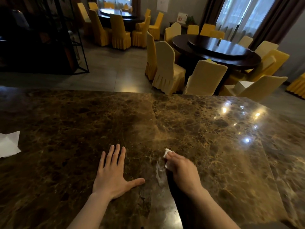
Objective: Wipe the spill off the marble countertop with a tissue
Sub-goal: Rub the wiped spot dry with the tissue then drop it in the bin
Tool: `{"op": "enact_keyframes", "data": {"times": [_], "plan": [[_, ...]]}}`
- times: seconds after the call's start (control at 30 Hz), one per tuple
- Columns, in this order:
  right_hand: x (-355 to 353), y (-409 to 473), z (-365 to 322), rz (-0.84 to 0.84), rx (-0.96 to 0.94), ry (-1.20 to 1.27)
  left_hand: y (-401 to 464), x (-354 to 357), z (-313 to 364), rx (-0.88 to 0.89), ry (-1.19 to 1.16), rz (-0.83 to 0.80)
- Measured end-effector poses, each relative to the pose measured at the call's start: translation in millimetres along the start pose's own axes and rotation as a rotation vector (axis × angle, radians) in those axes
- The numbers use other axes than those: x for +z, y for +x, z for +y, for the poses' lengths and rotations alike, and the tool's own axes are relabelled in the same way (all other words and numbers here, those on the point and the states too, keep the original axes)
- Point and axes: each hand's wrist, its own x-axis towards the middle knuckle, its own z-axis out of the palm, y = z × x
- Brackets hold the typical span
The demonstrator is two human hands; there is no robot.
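Mid-wipe, by the look of it: right hand (183, 172) pressed to the marble counter (214, 154), fingers (171, 157) curled tight around a bunched tissue (167, 152). Pale wet spill (160, 173) streaked just left of that hand, between both hands, so not yet cleared. Left hand (112, 176) flat near it, fingers spread wide, holding nothing. Loose white napkin (9, 144) well apart at far left edge. Nothing blocking the wiping path.

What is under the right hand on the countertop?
A crumpled white tissue pokes out past the fingers of the right hand, pressed to the marble countertop. A pale wet smear lies beside it. Most of the tissue, and any spill beneath, is covered.
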Motion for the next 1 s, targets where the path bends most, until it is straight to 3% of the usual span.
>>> {"op": "enact_keyframes", "data": {"times": [0.13, 0.23, 0.3, 0.47, 0.67, 0.73, 0.87, 1.0], "plan": [[-22.8, 37.3, 5.0, 0.250, 0.432, 0.331, -0.3, -2.8, 2.1, -0.001, -0.019, 0.007], [-31.8, 53.7, 6.2, 0.374, 0.595, 0.475, 0.1, -3.4, 2.8, -0.007, 0.000, -0.009], [-25.8, 55.1, -1.8, 0.363, 0.534, 0.377, -0.1, -4.0, 2.5, -0.011, 0.000, -0.009], [6.3, 23.1, -23.8, 0.150, 0.161, 0.022, -0.3, -4.0, 1.9, -0.008, 0.002, -0.014], [12.2, -13.3, -33.6, -0.012, -0.104, 0.035, 0.1, -3.7, 2.5, -0.007, 0.010, -0.016], [6.6, -15.1, -30.4, -0.048, -0.120, 0.006, -0.5, -4.6, 2.6, -0.008, 0.019, -0.020], [-12.6, -9.4, -19.7, 0.199, 0.064, 0.171, -0.3, -6.6, 2.9, -0.009, 0.017, -0.026], [5.9, -37.6, -43.9, 0.019, -0.154, 0.138, -0.2, -7.1, 1.2, 0.004, -0.009, -0.035]]}}
